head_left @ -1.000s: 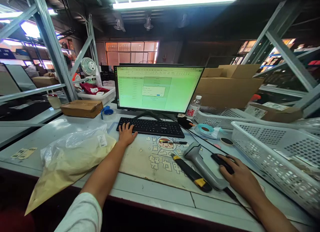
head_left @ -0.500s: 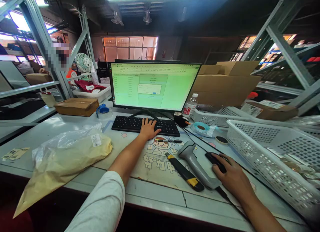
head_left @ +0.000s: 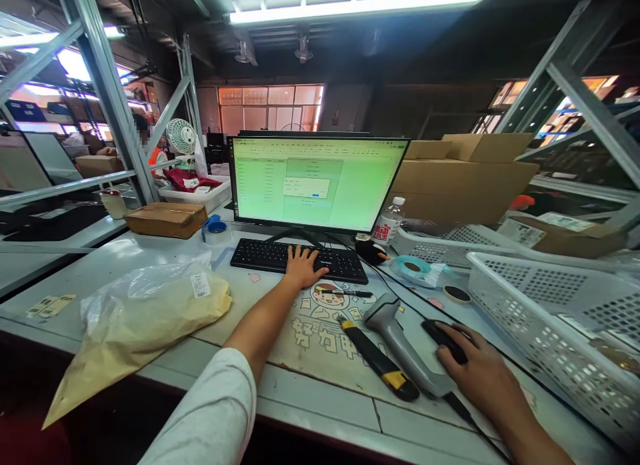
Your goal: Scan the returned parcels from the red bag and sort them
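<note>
While the left hand [head_left: 301,268] lies over the black keyboard [head_left: 257,255], its fingers are spread near the middle of the keys, the thumb reaching out to the right along the near edge (whether any key is pressed down, I cannot tell). The keyboard sits just in front of the monitor [head_left: 315,185], farther back on the surface [head_left: 310,398] than either forearm.

Well apart from it, to the right and nearer the person, the right hand [head_left: 480,361] curves over the black mouse [head_left: 434,331], thumb along its left side and fingers laid across the top; the far end of the mouse shows beyond the fingertips.

Between the two hands, on the printed mat [head_left: 315,338], a grey scanner [head_left: 407,348] lies slantwise beside the mouse, and a black-and-yellow cutter [head_left: 377,358] rests along its left side. A marker pen [head_left: 350,293] lies just below the keyboard, right of the left hand. Left of the left forearm is a yellowish bag [head_left: 155,318] with a white label; right of the right hand stands a white basket [head_left: 525,338].
</note>
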Tool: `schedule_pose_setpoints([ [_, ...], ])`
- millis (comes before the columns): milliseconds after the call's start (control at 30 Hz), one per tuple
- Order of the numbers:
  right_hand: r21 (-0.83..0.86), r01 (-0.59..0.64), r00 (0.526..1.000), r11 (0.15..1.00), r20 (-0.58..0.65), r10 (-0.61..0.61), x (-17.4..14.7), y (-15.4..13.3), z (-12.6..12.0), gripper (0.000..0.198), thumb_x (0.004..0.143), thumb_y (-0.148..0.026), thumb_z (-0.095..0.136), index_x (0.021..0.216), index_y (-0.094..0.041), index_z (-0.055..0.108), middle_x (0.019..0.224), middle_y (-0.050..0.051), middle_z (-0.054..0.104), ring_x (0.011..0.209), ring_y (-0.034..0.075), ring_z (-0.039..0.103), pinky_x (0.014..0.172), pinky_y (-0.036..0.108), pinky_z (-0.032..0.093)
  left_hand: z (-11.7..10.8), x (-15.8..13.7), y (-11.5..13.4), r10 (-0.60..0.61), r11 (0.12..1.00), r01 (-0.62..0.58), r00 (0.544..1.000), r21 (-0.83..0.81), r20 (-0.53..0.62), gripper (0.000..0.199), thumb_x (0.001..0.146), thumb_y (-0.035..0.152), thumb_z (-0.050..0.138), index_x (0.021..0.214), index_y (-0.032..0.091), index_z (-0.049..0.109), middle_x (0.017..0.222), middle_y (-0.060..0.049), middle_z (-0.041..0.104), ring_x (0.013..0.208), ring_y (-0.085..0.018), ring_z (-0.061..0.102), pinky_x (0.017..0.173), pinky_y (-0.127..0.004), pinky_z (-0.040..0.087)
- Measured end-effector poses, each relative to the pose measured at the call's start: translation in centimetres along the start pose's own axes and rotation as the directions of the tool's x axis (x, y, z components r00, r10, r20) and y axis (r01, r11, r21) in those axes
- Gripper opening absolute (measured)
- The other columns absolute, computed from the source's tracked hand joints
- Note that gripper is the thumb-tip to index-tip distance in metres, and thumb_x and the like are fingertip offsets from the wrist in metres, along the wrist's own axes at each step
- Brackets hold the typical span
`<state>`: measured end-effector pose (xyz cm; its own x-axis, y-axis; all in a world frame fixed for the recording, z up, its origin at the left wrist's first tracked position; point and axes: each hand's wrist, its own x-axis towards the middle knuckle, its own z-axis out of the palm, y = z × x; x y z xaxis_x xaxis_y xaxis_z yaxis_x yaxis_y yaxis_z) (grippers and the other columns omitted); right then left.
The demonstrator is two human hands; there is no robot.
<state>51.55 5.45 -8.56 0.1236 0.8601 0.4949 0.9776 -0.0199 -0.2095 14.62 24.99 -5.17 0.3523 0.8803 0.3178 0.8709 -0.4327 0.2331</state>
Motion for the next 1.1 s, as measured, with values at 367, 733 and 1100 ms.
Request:
schedule_pose_setpoints([
  [367, 0.015, 0.046, 0.998, 0.999, -0.032, -0.045, 0.5, 1.4, 1.1, 0.061, 0.091, -0.057, 0.039, 0.128, -0.02, 0.072, 0.133, 0.016, 0.061, 0.111, 0.039, 0.066, 0.097, 0.058, 0.057, -0.3, -0.4, 0.7, 0.003, 1.0, -0.002, 1.0, 0.015, -0.025, 0.081, 0.097, 0.074, 0.032, 0.158, 0.021, 0.044, 0.16, -0.013, 0.047, 0.157, -0.04, 0.022, 0.129, -0.063, 0.008],
  [733, 0.031, 0.055, 0.997, 0.998, -0.054, -0.054, 0.3, 1.1, 0.7, 0.055, 0.09, -0.054, 0.042, 0.126, -0.024, 0.072, 0.133, 0.014, 0.063, 0.112, 0.037, 0.066, 0.096, 0.057, 0.057, -1.2, -1.7, -0.5, 0.014, 1.0, -0.013, 0.999, 0.009, -0.033, 0.074, 0.099, 0.071, 0.036, 0.151, 0.021, 0.053, 0.168, -0.01, 0.035, 0.159, -0.037, 0.018, 0.13, -0.061, 0.009],
  [1100, 0.024, 0.054, 0.997, 0.998, -0.051, -0.053, 0.5, 1.5, 1.0, 0.052, 0.09, -0.053, 0.045, 0.126, -0.025, 0.071, 0.131, 0.013, 0.064, 0.11, 0.037, 0.067, 0.095, 0.057, 0.057, -13.8, -15.8, 6.8, 0.418, 0.466, -0.232, 0.908, -0.854, -0.019, 0.055, 0.106, 0.06, 0.035, 0.123, 0.022, 0.071, 0.119, -0.01, 0.074, 0.115, -0.025, 0.068, 0.107, -0.042, 0.051],
])
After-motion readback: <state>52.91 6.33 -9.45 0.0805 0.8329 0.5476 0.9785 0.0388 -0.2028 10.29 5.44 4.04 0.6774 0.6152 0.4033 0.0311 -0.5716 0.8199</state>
